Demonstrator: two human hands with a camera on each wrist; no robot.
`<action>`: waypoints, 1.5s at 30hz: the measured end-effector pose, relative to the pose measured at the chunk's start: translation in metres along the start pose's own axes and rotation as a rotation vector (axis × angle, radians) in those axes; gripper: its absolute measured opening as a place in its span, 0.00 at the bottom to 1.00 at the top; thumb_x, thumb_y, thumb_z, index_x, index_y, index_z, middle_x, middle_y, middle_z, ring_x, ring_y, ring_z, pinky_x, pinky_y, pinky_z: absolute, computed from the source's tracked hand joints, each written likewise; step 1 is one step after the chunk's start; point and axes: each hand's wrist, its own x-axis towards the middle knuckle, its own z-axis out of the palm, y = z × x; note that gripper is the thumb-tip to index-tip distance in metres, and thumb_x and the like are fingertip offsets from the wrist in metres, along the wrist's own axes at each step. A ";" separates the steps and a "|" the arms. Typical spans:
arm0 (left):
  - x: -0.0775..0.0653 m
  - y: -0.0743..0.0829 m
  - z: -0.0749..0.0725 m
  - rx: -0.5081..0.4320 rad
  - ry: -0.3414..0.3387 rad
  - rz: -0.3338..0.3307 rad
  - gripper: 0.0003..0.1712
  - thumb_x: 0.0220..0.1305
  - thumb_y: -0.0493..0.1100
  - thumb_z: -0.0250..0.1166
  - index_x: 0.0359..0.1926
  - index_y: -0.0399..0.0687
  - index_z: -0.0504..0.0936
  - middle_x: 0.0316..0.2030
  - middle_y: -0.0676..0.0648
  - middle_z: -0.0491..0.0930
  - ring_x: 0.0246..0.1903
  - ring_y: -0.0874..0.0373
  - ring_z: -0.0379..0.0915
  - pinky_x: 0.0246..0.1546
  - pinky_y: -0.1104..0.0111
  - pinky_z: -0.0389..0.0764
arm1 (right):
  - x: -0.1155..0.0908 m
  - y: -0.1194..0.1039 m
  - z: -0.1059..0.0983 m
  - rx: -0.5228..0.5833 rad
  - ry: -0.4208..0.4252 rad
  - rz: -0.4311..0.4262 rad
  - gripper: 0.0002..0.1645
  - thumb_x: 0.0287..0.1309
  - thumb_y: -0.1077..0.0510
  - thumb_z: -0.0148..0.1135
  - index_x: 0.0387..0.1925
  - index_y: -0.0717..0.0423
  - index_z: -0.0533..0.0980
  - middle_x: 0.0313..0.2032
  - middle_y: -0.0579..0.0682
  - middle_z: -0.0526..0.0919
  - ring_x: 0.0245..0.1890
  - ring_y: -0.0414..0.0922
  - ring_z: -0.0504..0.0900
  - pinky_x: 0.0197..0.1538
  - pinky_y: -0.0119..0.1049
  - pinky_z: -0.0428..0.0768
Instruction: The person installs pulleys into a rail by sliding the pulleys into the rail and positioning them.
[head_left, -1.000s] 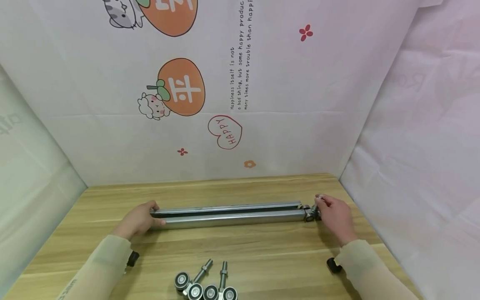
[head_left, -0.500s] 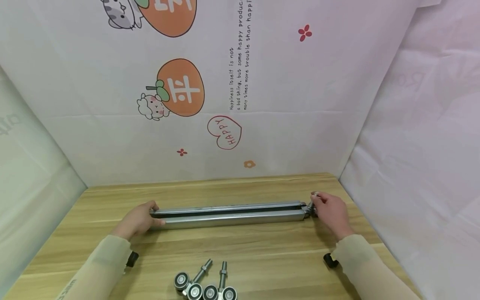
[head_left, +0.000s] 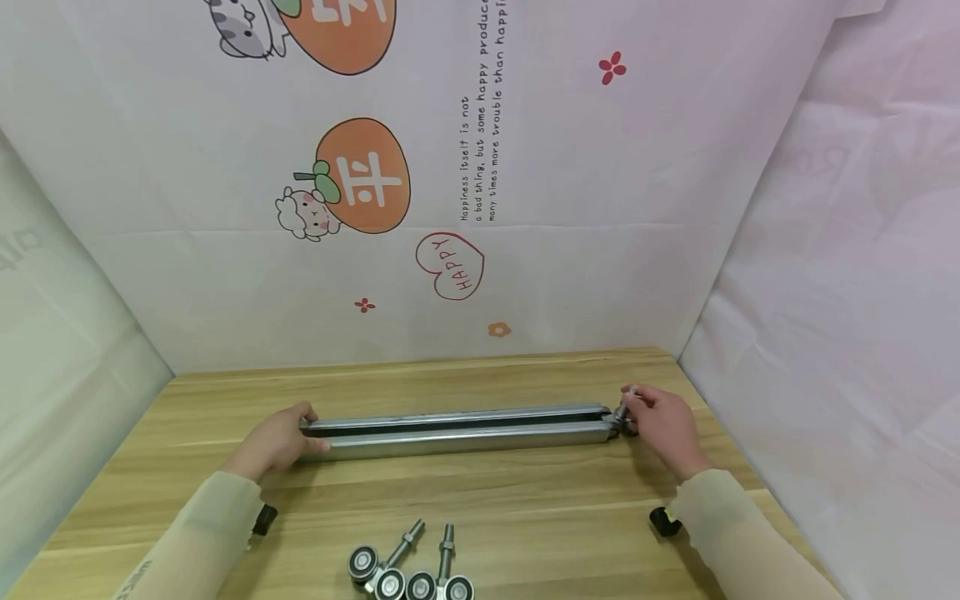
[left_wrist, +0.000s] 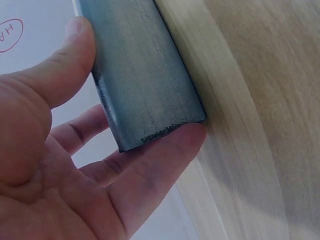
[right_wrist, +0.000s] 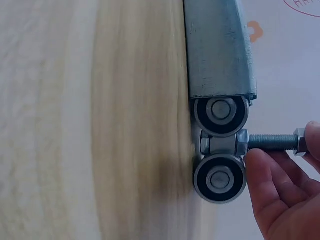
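A long grey metal channel rail (head_left: pixel 465 442) lies across the wooden table, its slot facing up. My left hand (head_left: pixel 281 437) grips its left end, thumb along one side and fingers round the end, as the left wrist view shows. At the right end, my right hand (head_left: pixel 663 425) pinches the threaded bolt (right_wrist: pixel 272 142) of a roller trolley (right_wrist: pixel 220 145). The bolt stands up from the trolley body, a nut near its tip. One pair of wheels sits at the mouth of the rail, partly inside; the other wheels are outside.
Two more roller trolleys (head_left: pixel 377 571) (head_left: pixel 441 583) lie side by side near the table's front edge, bolts pointing away. Behind the wooden table (head_left: pixel 487 492) rises a printed white cloth backdrop (head_left: pixel 562 250), with white cloth at both sides too.
My right hand has moved slightly left with the trolley, bringing its leading wheels into the rail's right end. The left hand and the rail have stayed in place.
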 end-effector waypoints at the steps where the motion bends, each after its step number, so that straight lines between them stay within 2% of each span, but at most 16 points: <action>1: 0.000 0.000 0.000 0.002 -0.001 0.000 0.33 0.51 0.54 0.71 0.50 0.38 0.72 0.47 0.34 0.76 0.45 0.40 0.71 0.44 0.45 0.70 | 0.000 0.000 0.000 0.034 -0.010 0.009 0.20 0.66 0.46 0.52 0.49 0.55 0.78 0.43 0.53 0.81 0.34 0.49 0.82 0.34 0.38 0.81; 5: 0.000 0.000 0.000 0.006 -0.005 -0.002 0.33 0.50 0.55 0.71 0.50 0.37 0.72 0.46 0.34 0.76 0.45 0.39 0.71 0.43 0.45 0.71 | -0.001 -0.005 0.002 0.077 -0.046 0.016 0.20 0.66 0.46 0.53 0.48 0.55 0.78 0.43 0.53 0.81 0.34 0.49 0.82 0.34 0.40 0.81; 9: 0.000 -0.001 0.002 -0.003 -0.013 -0.009 0.34 0.51 0.55 0.70 0.51 0.38 0.72 0.50 0.32 0.74 0.48 0.36 0.70 0.45 0.44 0.70 | -0.004 -0.012 0.003 0.016 -0.084 0.001 0.19 0.66 0.45 0.51 0.48 0.52 0.78 0.39 0.53 0.81 0.31 0.50 0.81 0.31 0.39 0.79; 12: 0.000 -0.001 0.002 -0.002 -0.012 -0.014 0.34 0.51 0.55 0.70 0.51 0.38 0.72 0.49 0.33 0.75 0.47 0.37 0.70 0.44 0.45 0.70 | -0.005 -0.015 0.004 -0.009 -0.120 -0.007 0.19 0.67 0.45 0.50 0.49 0.51 0.76 0.37 0.54 0.81 0.31 0.50 0.80 0.29 0.39 0.78; 17: 0.000 -0.001 0.002 -0.002 -0.009 -0.020 0.34 0.50 0.56 0.71 0.50 0.39 0.72 0.46 0.35 0.76 0.45 0.40 0.71 0.43 0.45 0.71 | -0.006 -0.022 0.007 -0.032 -0.163 -0.008 0.20 0.67 0.45 0.50 0.52 0.50 0.75 0.41 0.53 0.81 0.31 0.49 0.80 0.31 0.39 0.77; 19: 0.000 -0.001 0.002 -0.003 -0.009 -0.020 0.34 0.50 0.55 0.71 0.51 0.39 0.72 0.47 0.34 0.76 0.46 0.39 0.71 0.44 0.45 0.71 | -0.007 -0.025 0.008 -0.068 -0.159 -0.028 0.20 0.67 0.44 0.50 0.52 0.50 0.76 0.43 0.52 0.81 0.34 0.48 0.79 0.34 0.41 0.76; 24: 0.000 -0.001 0.003 -0.002 -0.011 -0.021 0.33 0.51 0.55 0.71 0.51 0.39 0.72 0.48 0.34 0.76 0.46 0.39 0.71 0.44 0.45 0.71 | -0.009 -0.030 0.010 -0.173 -0.139 -0.118 0.20 0.68 0.46 0.49 0.50 0.52 0.78 0.48 0.51 0.80 0.47 0.51 0.77 0.44 0.47 0.73; 27: -0.001 0.000 0.002 -0.002 -0.015 -0.020 0.34 0.51 0.55 0.70 0.52 0.38 0.72 0.49 0.33 0.75 0.47 0.38 0.70 0.44 0.45 0.71 | -0.009 -0.029 0.011 -0.189 -0.136 -0.131 0.20 0.68 0.46 0.49 0.50 0.53 0.78 0.50 0.51 0.79 0.51 0.52 0.75 0.47 0.49 0.72; 34: 0.000 -0.001 0.000 -0.005 -0.015 -0.015 0.37 0.51 0.57 0.70 0.53 0.36 0.71 0.50 0.31 0.73 0.49 0.35 0.69 0.44 0.44 0.70 | -0.009 -0.029 0.012 -0.208 -0.140 -0.127 0.23 0.69 0.46 0.48 0.55 0.55 0.76 0.52 0.54 0.78 0.55 0.56 0.72 0.53 0.54 0.69; 45: 0.002 -0.002 0.000 0.007 -0.024 -0.010 0.40 0.49 0.61 0.69 0.54 0.37 0.71 0.50 0.31 0.73 0.49 0.35 0.69 0.44 0.45 0.70 | -0.010 -0.042 0.017 -0.233 -0.135 -0.162 0.18 0.68 0.50 0.51 0.49 0.55 0.79 0.49 0.51 0.80 0.50 0.52 0.76 0.50 0.51 0.72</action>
